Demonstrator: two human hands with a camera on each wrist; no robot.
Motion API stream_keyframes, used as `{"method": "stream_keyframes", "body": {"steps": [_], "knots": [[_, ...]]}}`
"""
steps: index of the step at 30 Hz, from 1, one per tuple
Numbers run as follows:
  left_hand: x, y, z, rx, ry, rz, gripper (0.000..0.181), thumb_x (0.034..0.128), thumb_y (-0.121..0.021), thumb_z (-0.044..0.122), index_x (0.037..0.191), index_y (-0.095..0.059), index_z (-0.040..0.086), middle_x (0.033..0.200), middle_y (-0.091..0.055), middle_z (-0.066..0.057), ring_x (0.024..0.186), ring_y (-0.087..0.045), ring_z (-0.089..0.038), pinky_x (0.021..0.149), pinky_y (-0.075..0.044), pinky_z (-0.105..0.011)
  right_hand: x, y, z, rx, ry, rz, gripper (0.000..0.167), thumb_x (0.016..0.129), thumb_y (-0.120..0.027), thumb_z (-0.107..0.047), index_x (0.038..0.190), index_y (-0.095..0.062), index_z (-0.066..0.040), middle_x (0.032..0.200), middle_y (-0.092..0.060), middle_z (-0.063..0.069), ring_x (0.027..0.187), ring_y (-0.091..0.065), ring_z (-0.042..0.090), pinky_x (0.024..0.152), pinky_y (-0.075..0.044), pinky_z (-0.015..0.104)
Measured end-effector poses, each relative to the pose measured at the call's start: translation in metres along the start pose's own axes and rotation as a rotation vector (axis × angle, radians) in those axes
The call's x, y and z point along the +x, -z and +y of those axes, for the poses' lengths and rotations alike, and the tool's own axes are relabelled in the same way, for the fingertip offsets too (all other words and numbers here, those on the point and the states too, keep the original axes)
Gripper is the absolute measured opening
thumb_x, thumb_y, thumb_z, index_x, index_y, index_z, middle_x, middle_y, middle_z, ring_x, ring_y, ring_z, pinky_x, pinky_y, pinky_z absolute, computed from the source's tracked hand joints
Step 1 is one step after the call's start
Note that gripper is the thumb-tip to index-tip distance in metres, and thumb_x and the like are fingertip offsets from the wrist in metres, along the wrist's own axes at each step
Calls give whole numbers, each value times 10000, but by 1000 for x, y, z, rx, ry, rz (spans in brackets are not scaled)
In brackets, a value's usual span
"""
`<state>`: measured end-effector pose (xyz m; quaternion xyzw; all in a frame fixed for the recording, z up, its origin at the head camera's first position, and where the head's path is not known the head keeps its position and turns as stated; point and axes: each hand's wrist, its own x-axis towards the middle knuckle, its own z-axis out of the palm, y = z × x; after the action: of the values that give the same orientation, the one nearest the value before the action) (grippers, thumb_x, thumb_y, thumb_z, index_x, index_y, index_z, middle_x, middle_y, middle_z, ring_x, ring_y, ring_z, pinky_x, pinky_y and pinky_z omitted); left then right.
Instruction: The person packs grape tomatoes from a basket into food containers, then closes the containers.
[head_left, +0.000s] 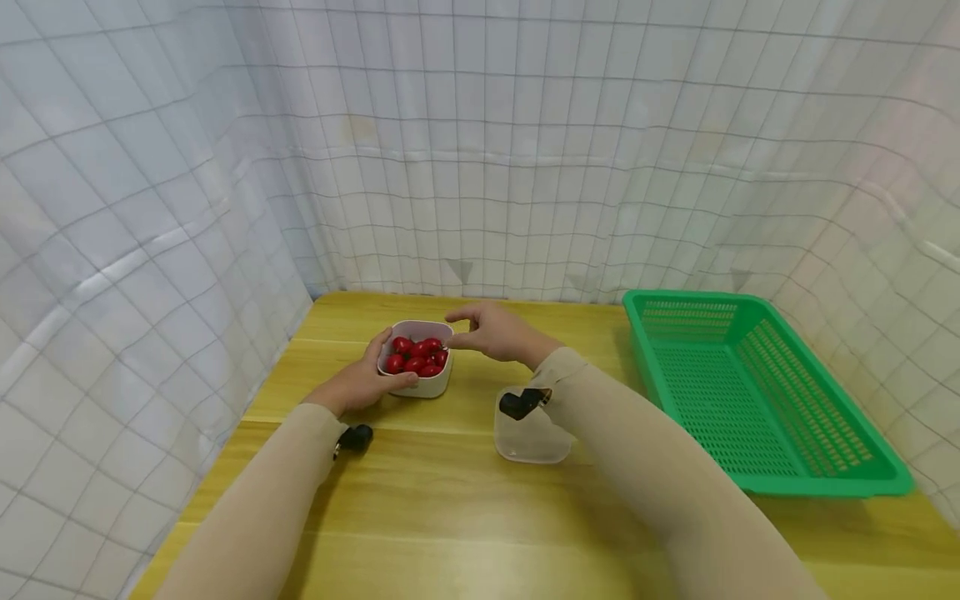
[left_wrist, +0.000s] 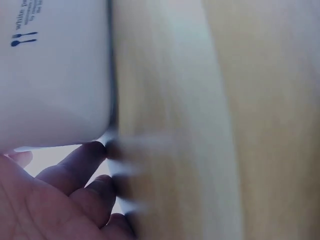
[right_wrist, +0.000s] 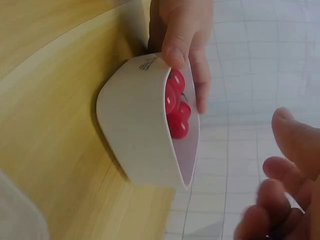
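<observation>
A white square food container [head_left: 422, 387] stands on the table, with several red cherry tomatoes [head_left: 416, 363] inside it. My left hand [head_left: 360, 385] grips its left side, the thumb along the near rim and the fingers around the outside wall. In the left wrist view, dark print with a fork and spoon marks the container's wall [left_wrist: 55, 85]. Just right of the container hovers my right hand [head_left: 495, 333], thumb and forefinger spread apart. Nothing shows between the right hand's fingers [right_wrist: 272, 197] in the right wrist view.
A translucent lid [head_left: 532, 442] lies on the wooden table [head_left: 420, 508], partly under my right forearm. To the right stands a green plastic basket [head_left: 817, 485] with slotted walls. White grid-patterned curtains [head_left: 480, 150] enclose the table at the back and sides.
</observation>
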<state>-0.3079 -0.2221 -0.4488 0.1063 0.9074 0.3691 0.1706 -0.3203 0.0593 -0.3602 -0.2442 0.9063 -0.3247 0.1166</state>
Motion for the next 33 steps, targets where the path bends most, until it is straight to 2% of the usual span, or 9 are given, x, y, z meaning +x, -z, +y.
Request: {"method": "stream_keyframes", "body": {"steps": [4,6,9,14,18,22,25,29,33], "knots": [[-1,-1,-1,0,-29,23,1231,896,-686,719,1701,91,204,1730,-193,-263,1541,-299,-523,1235,-274,-691,-21,7,13,-19,-46,16,567,999,-743,-343,1512,-589,-156,1069,-716,113,853,-628,215,720,-520,319],[-3,0,-1,-3,-36,33,1233,894,-697,710,1702,83,200,1731,-201,-251,1540,-307,-514,1238,-283,-678,-30,8,17,-39,-73,12,610,995,-744,-359,1539,-556,-158,1280,-696,144,1070,-662,260,860,-561,375],[-6,1,3,-7,-57,61,1237,908,-701,684,1699,102,174,1748,-160,-230,1571,-250,-497,1252,-258,-672,-45,10,24,-73,-103,9,681,986,-750,-382,1579,-501,-157,1503,-589,168,1350,-584,327,1076,-523,465],[-12,4,24,41,-127,177,1185,928,-704,651,1709,45,167,1775,-69,-184,1620,-108,-470,1246,-208,-716,-69,12,32,-107,-139,24,768,971,-771,-378,1617,-434,-137,1607,-496,160,1480,-474,378,1194,-423,543],[-19,-4,52,96,-234,221,1088,920,-720,646,1704,-136,170,1743,-211,-173,1566,-286,-443,1214,-330,-680,-89,11,40,-141,-190,19,829,953,-792,-387,1638,-395,-141,1651,-443,147,1537,-401,373,1229,-381,553],[-24,-25,82,161,-370,190,994,920,-756,593,1669,-284,140,1685,-360,-151,1496,-438,-392,1181,-430,-595,-103,7,47,-190,-245,-20,880,940,-800,-418,1653,-363,-145,1676,-394,168,1563,-348,391,1237,-362,572],[-28,-44,99,221,-438,126,955,923,-776,547,1649,-339,107,1685,-392,-108,1556,-383,-355,1224,-391,-560,-112,4,52,-227,-266,-52,900,934,-803,-427,1656,-354,-133,1679,-373,197,1560,-332,430,1232,-354,600],[-29,-68,112,292,-451,28,948,919,-774,550,1643,-359,100,1696,-387,-75,1600,-306,-340,1261,-336,-545,-120,-1,59,-260,-271,-71,924,911,-826,-421,1649,-364,-111,1674,-374,219,1552,-332,459,1231,-342,621],[-27,-85,117,361,-413,-36,965,910,-764,585,1652,-351,129,1697,-390,-74,1573,-369,-322,1249,-361,-536,-126,-7,67,-282,-286,-76,950,880,-859,-406,1640,-380,-97,1675,-374,215,1551,-335,458,1236,-336,618]]}}
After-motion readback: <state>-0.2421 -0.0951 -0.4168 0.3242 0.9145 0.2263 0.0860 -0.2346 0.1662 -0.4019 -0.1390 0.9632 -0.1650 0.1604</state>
